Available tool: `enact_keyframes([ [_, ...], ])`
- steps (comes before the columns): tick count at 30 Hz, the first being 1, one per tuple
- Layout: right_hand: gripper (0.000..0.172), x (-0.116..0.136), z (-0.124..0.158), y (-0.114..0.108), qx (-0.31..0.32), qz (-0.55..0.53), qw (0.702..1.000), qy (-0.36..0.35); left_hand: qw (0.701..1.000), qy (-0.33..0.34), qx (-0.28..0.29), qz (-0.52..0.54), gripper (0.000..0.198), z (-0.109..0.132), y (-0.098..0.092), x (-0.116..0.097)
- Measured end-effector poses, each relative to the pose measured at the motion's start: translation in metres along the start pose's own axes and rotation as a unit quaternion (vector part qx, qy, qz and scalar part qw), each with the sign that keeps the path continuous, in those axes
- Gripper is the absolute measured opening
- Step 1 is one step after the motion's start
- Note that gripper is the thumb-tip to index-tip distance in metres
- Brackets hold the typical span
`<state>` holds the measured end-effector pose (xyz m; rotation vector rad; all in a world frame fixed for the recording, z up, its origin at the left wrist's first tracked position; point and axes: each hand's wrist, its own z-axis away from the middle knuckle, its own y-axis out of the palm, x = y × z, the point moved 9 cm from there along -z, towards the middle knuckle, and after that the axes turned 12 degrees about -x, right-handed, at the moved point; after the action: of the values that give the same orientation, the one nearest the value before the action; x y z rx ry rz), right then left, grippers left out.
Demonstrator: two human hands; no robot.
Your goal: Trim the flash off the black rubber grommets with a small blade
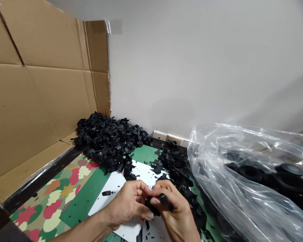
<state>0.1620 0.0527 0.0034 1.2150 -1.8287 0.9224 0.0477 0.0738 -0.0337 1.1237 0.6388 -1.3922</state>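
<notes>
My left hand (131,201) is closed, its thumb and fingers pinching a small black rubber part (153,206) low in the middle of the view. The part is largely covered by the fingers, so its full shape is hidden. Against it, my right hand (175,205) is curled around a black round-ended handle (164,198); whatever lies at the handle's other end cannot be seen. Both hands meet over a white sheet (104,200) strewn with little black scraps.
Ribbed black rubber parts (108,137) are heaped at the back left, beside a cardboard wall (45,87). A pile of black offcuts (175,164) lies right of centre. On the right, a clear plastic bag (217,174) contains black ring-shaped parts (251,173). Patterned paper (58,198) covers the left.
</notes>
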Motion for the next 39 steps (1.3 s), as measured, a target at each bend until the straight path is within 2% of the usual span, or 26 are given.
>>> enact_keyframes([
  [2,0.015,0.005,0.001,0.007,0.0,0.005,1.0,-0.014,1.0,-0.003,0.01,-0.01,0.036,0.001,0.003,0.001],
  [4,0.021,0.01,0.001,0.007,-0.026,0.006,0.999,-0.031,1.0,-0.001,0.008,-0.022,0.033,0.001,0.002,0.002],
  [7,0.023,0.008,-0.003,-0.006,-0.069,0.022,0.997,-0.033,0.999,0.018,-0.017,-0.032,0.033,-0.001,-0.004,-0.003],
  [9,0.023,-0.007,-0.006,-0.029,-0.119,0.06,0.991,0.026,0.998,0.029,-0.041,-0.029,0.033,-0.003,-0.012,-0.006],
  [12,0.032,-0.048,0.002,-0.066,-0.192,0.084,0.955,0.211,0.997,0.046,-0.06,-0.014,0.033,-0.007,-0.02,-0.012],
  [14,0.039,-0.061,0.008,-0.076,-0.201,0.069,0.939,0.269,0.997,0.061,-0.049,-0.002,0.036,-0.007,-0.02,-0.015],
  [15,0.042,-0.062,0.008,-0.076,-0.196,0.065,0.94,0.272,0.997,0.066,-0.04,0.004,0.037,-0.007,-0.019,-0.016],
  [19,0.04,-0.048,0.002,-0.067,-0.174,0.107,0.959,0.197,0.997,0.067,-0.021,0.013,0.037,-0.005,-0.015,-0.016],
  [21,0.028,-0.031,-0.002,-0.058,-0.161,0.117,0.973,0.115,0.998,0.064,-0.025,0.008,0.037,-0.004,-0.015,-0.015],
  [24,0.011,0.0,-0.004,-0.033,-0.105,0.083,0.99,-0.045,0.998,0.053,-0.03,-0.003,0.036,-0.004,-0.013,-0.012],
  [26,0.02,0.015,-0.001,-0.015,-0.061,0.073,0.989,-0.113,0.999,0.039,-0.031,-0.003,0.036,-0.004,-0.011,-0.009],
  [29,0.025,0.024,0.003,0.004,-0.048,0.072,0.988,-0.131,1.0,0.012,-0.025,0.007,0.032,-0.003,-0.006,-0.002],
  [31,0.02,0.022,0.004,0.007,-0.075,0.059,0.99,-0.102,1.0,0.004,-0.018,0.014,0.029,-0.001,-0.004,0.0],
  [34,0.019,-0.001,0.003,-0.006,-0.127,0.034,0.991,0.019,0.999,0.023,-0.01,0.025,0.029,0.002,-0.002,-0.005],
  [36,0.025,-0.027,0.004,-0.026,-0.167,0.031,0.978,0.121,0.998,0.05,-0.018,0.039,0.03,0.004,-0.005,-0.012],
  [39,0.033,-0.058,0.009,-0.067,-0.268,0.044,0.937,0.217,0.994,0.08,-0.044,0.06,0.031,0.005,-0.011,-0.02],
])
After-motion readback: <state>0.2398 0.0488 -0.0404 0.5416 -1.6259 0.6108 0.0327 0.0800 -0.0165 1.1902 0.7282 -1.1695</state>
